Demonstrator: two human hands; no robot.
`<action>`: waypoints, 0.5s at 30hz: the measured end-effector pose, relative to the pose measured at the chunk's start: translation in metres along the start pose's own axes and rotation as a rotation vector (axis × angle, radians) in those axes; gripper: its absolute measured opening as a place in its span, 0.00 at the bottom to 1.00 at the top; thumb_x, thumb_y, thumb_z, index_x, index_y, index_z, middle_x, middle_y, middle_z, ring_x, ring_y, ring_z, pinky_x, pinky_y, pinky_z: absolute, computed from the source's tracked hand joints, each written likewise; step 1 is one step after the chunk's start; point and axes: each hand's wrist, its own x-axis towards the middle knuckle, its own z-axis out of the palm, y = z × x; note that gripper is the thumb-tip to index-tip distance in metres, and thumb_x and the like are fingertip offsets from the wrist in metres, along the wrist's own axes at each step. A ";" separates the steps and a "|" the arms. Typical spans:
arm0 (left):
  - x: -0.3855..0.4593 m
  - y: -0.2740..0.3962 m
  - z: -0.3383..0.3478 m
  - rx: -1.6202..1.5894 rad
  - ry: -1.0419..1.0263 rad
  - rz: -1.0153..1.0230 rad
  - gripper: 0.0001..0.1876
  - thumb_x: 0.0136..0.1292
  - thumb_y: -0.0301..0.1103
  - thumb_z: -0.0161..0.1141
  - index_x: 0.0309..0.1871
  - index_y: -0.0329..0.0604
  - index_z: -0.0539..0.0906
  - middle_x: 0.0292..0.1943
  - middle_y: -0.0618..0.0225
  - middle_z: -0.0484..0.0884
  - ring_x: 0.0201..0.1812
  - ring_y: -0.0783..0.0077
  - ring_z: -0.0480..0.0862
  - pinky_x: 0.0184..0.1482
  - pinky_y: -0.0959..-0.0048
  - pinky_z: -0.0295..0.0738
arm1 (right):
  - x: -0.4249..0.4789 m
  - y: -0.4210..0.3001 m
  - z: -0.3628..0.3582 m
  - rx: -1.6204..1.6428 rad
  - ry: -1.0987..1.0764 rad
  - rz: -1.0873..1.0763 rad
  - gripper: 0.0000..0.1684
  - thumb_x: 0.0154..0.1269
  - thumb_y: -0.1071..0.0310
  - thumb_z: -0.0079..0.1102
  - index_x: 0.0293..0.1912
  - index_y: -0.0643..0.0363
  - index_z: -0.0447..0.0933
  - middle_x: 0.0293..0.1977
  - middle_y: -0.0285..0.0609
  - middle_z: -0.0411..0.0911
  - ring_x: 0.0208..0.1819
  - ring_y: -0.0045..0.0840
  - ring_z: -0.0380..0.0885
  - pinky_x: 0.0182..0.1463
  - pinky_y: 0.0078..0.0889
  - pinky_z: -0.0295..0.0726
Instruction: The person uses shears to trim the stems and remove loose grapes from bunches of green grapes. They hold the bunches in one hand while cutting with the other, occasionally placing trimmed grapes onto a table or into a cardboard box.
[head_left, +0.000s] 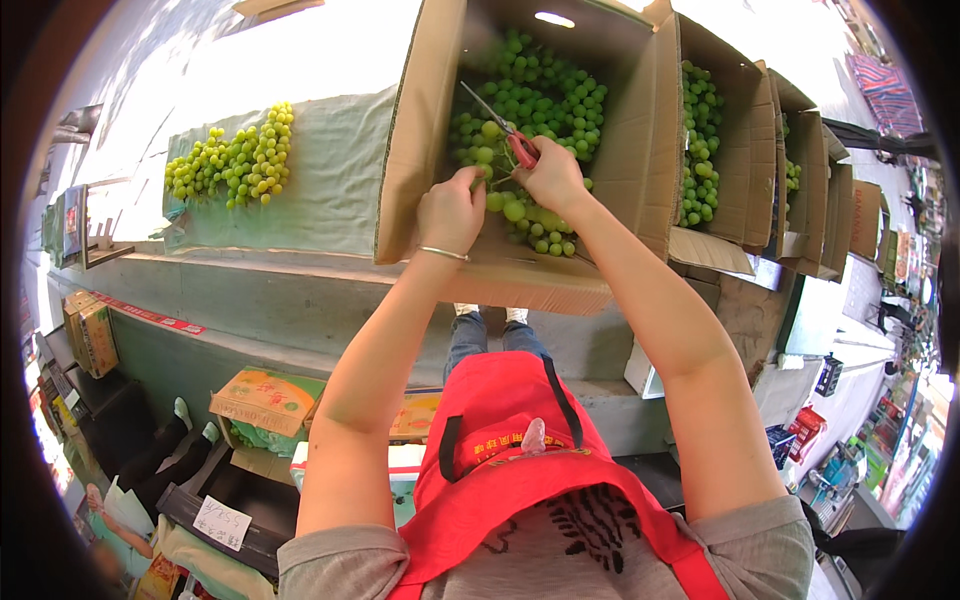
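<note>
Pruning snips with red handles (519, 147) are held in my right hand (553, 178), their slim metal blades pointing up and to the left. My left hand (452, 211), with a bangle at its wrist, pinches the edge of a bunch of green grapes (517, 208); whether on a stem or a grape is hidden by the fingers. Bare stems show between the two hands. Both hands are inside an open cardboard box (630, 180), where more green grapes (551, 97) lie behind them.
Several cardboard boxes (731, 150) with green grapes stand in a row at the right. Yellow-green grape bunches (240, 161) lie on a pale cloth (330, 180) at the left. Below are a printed fruit carton (262, 397) and a seated person's legs (169, 457).
</note>
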 end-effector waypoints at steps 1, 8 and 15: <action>-0.009 0.003 -0.009 -0.085 0.005 -0.041 0.12 0.66 0.35 0.59 0.49 0.44 0.84 0.23 0.58 0.83 0.26 0.58 0.84 0.33 0.61 0.78 | -0.002 -0.005 -0.015 -0.048 0.022 -0.011 0.18 0.51 0.64 0.72 0.38 0.61 0.76 0.31 0.49 0.80 0.34 0.39 0.80 0.42 0.37 0.77; -0.063 0.015 -0.041 -0.472 0.081 -0.172 0.19 0.70 0.32 0.60 0.62 0.41 0.77 0.39 0.67 0.85 0.34 0.79 0.82 0.38 0.77 0.77 | -0.016 -0.034 -0.107 0.003 -0.017 -0.005 0.17 0.52 0.64 0.70 0.39 0.63 0.77 0.32 0.47 0.80 0.36 0.31 0.81 0.43 0.35 0.78; -0.069 0.047 -0.069 -0.887 0.362 -0.090 0.27 0.72 0.37 0.59 0.71 0.40 0.67 0.67 0.57 0.72 0.66 0.63 0.74 0.67 0.66 0.68 | -0.064 -0.119 -0.200 -0.062 -0.107 -0.288 0.11 0.55 0.69 0.70 0.33 0.62 0.75 0.27 0.34 0.74 0.31 0.18 0.72 0.39 0.26 0.71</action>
